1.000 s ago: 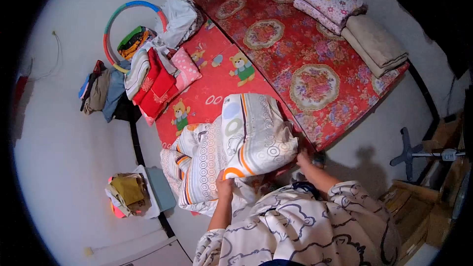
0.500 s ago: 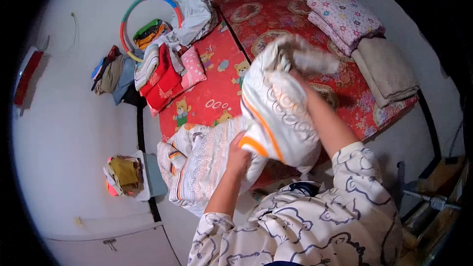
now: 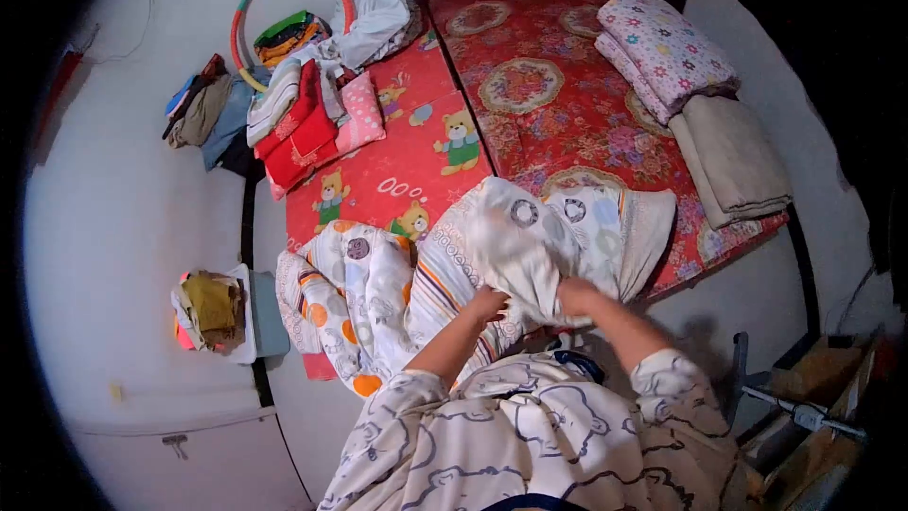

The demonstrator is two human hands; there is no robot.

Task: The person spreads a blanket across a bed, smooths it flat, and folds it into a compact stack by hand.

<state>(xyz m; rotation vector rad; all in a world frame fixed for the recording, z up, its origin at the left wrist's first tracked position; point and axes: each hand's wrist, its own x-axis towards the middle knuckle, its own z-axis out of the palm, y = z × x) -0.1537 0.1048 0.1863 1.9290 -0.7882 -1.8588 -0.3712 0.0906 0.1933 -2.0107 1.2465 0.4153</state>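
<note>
Right hand (image 3: 575, 296) grips bunched quilt (image 3: 440, 274), fingers hidden in folds. Left hand (image 3: 489, 304), fingers partly curled, touches quilt; grip unclear. Quilt lies rumpled across bear-print mat (image 3: 369, 159) and floral mattress (image 3: 558, 123).

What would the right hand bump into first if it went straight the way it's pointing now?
The white patterned quilt: its bunched folds lie just ahead of the right hand, which seems to be touching them. How deep they go is hard to tell.
</note>
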